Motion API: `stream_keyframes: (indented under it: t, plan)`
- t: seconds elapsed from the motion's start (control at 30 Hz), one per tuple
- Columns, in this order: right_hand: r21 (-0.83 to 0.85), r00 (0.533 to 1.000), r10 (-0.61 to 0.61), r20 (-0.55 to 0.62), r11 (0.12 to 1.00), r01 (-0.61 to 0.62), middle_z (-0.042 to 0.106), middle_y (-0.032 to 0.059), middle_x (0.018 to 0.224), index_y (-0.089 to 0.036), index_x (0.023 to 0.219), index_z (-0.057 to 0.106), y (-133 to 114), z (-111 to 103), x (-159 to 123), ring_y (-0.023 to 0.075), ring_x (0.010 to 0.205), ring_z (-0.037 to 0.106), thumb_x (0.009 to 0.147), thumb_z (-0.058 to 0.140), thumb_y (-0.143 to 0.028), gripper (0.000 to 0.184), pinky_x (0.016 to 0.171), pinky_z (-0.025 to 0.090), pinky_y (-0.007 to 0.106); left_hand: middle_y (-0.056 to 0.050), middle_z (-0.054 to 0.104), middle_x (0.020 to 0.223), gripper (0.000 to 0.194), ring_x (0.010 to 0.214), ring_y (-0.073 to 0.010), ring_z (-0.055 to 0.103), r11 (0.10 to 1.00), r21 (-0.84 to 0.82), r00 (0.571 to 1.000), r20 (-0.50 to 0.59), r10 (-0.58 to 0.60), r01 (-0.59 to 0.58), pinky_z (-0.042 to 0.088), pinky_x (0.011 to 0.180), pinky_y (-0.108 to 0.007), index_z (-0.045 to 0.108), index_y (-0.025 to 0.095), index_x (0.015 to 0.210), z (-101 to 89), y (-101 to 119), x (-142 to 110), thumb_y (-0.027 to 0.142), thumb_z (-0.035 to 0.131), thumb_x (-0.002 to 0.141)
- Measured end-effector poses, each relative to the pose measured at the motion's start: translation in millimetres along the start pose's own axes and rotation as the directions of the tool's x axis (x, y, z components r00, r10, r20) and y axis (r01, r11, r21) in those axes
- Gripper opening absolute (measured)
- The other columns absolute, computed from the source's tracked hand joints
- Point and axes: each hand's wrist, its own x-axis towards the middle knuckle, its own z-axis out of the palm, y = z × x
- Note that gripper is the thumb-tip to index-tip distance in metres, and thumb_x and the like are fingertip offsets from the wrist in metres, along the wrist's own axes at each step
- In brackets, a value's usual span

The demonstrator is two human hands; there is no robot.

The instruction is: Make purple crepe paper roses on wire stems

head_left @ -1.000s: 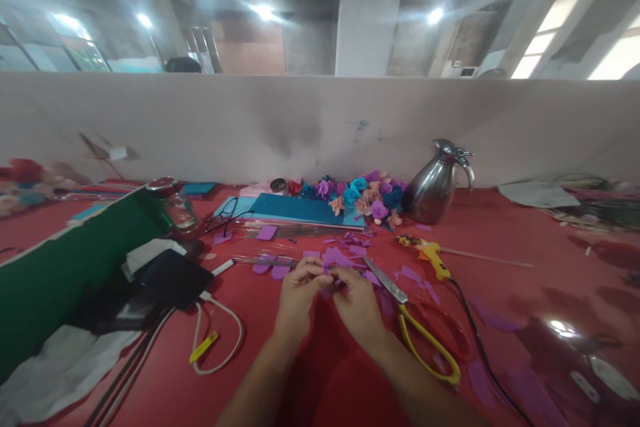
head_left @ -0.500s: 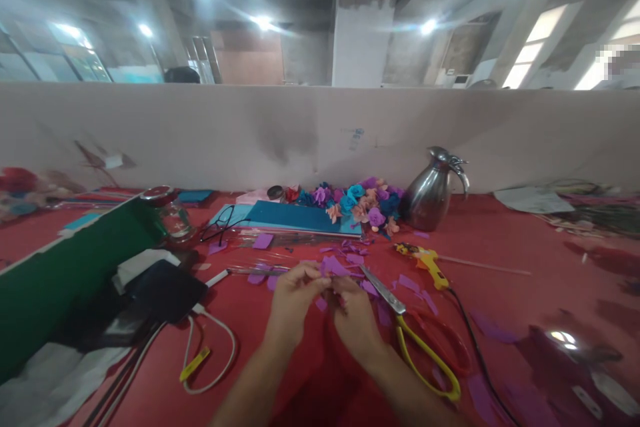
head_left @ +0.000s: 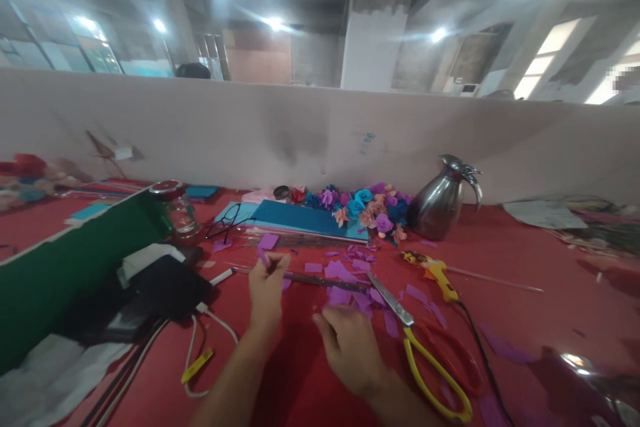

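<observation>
My left hand (head_left: 267, 290) reaches forward over the red table (head_left: 525, 260), its fingers pinched on a small purple paper piece (head_left: 261, 256). It lies right on a thin dark stick (head_left: 325, 281) that rests on the table. My right hand (head_left: 350, 347) hovers lower down, palm down with fingers apart, and holds nothing. Purple paper scraps (head_left: 340, 272) are strewn just beyond it. Yellow-handled scissors (head_left: 425, 353) lie to its right.
A yellow glue gun (head_left: 435, 270) with a black cord lies right of the scraps, before a steel jug (head_left: 443, 200). Paper flowers (head_left: 367, 203) and blue sheets (head_left: 300, 219) sit by the partition. At left are a green board (head_left: 65, 267), a glass jar (head_left: 177, 210), a phone and a white cable (head_left: 215, 327).
My hands were together, working a purple piece between them. Now they have parted: the left moved forward and left to the stick, the right dropped back and spread its fingers.
</observation>
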Motion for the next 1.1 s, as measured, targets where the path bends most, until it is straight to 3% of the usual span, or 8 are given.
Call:
stream_keyframes:
  t: [0.2,0.3,0.37,0.47,0.7,0.87,0.97,1.1]
  plan:
    - [-0.030,0.993,-0.016,0.115,0.999,0.019,0.068,0.0038,0.076,-0.019,0.078,0.063,-4.5,5.1,-1.5,0.0179,0.074,0.061,0.090,0.049,-0.015,0.020,0.065,0.035,0.028,0.006,0.039,0.049,0.032,0.049,-0.0089,0.034,0.994,0.091,0.992,-0.117,-0.046,0.057,0.029,0.050,-0.022,0.046,0.018,0.054,-5.0,-4.7,11.3,0.038,0.058,0.075]
    - [0.072,0.984,-0.048,0.171,0.997,0.036,0.070,0.0029,0.088,-0.022,0.095,0.066,-5.4,3.3,-2.7,0.0174,0.084,0.062,0.087,0.046,-0.007,0.026,0.072,0.041,0.027,0.004,0.053,0.064,0.011,0.059,-0.0099,0.045,0.996,0.077,0.988,-0.145,0.052,-0.041,0.037,0.059,-0.022,0.057,0.018,0.072,-8.0,-3.0,15.0,0.026,0.062,0.067]
    - [0.157,0.981,-0.083,0.178,0.986,0.055,0.068,0.0025,0.106,-0.025,0.113,0.061,-5.3,1.0,-3.2,0.0170,0.096,0.061,0.088,0.046,-0.008,0.035,0.081,0.043,0.027,0.003,0.058,0.072,0.022,0.064,-0.0108,0.050,0.994,0.098,0.987,-0.150,0.058,-0.044,0.039,0.062,-0.023,0.060,0.018,0.079,-9.0,-0.6,16.1,0.020,0.066,0.058]
    - [0.183,0.966,-0.101,0.236,0.981,0.057,0.066,0.0040,0.116,-0.026,0.126,0.054,-4.3,-1.6,-3.3,0.0178,0.102,0.062,0.090,0.045,-0.015,0.038,0.087,0.045,0.029,0.002,0.057,0.066,0.020,0.062,-0.0119,0.050,0.993,0.111,0.997,-0.076,-0.019,0.027,0.039,0.062,-0.026,0.061,0.017,0.074,-8.7,4.0,15.9,0.022,0.067,0.056]
    - [0.033,0.908,-0.206,0.365,0.977,0.209,0.071,0.0048,0.097,-0.022,0.110,0.064,-4.0,-0.6,-4.7,0.0199,0.091,0.064,0.092,0.038,-0.014,0.033,0.079,0.046,0.030,0.003,0.052,0.057,0.011,0.057,-0.0116,0.045,0.952,0.305,0.999,-0.040,0.035,-0.021,0.035,0.058,-0.025,0.061,0.017,0.065,-18.8,7.4,20.6,0.027,0.060,0.067]
    - [0.033,0.872,-0.300,0.386,0.950,0.311,0.070,0.0050,0.094,-0.020,0.106,0.066,-5.5,-1.2,-7.7,0.0178,0.086,0.063,0.087,0.043,-0.010,0.032,0.078,0.043,0.027,-0.002,0.066,0.071,0.018,0.063,-0.0152,0.056,0.790,0.611,0.998,0.050,0.024,-0.050,0.040,0.063,-0.027,0.068,0.018,0.080,-35.8,-1.5,31.9,0.016,0.060,0.064]
    - [0.023,0.888,-0.299,0.349,0.950,0.311,0.071,0.0041,0.091,-0.021,0.104,0.066,-5.6,-2.5,-8.1,0.0169,0.084,0.064,0.088,0.044,-0.011,0.029,0.073,0.041,0.026,-0.002,0.065,0.064,0.009,0.064,-0.0174,0.059,0.750,0.659,0.992,0.123,-0.026,-0.062,0.041,0.063,-0.027,0.067,0.018,0.067,-34.2,-2.8,31.2,0.026,0.063,0.067]
    - [-0.007,0.959,-0.170,0.227,0.984,0.176,0.072,0.0005,0.078,-0.024,0.093,0.067,-5.7,-3.5,-8.9,0.0151,0.070,0.065,0.096,0.040,-0.025,0.027,0.064,0.036,0.026,-0.002,0.059,0.053,0.032,0.056,-0.0173,0.056,0.729,0.675,0.988,0.151,0.009,-0.110,0.039,0.058,-0.027,0.063,0.017,0.058,-20.5,1.7,18.4,0.040,0.054,0.078]
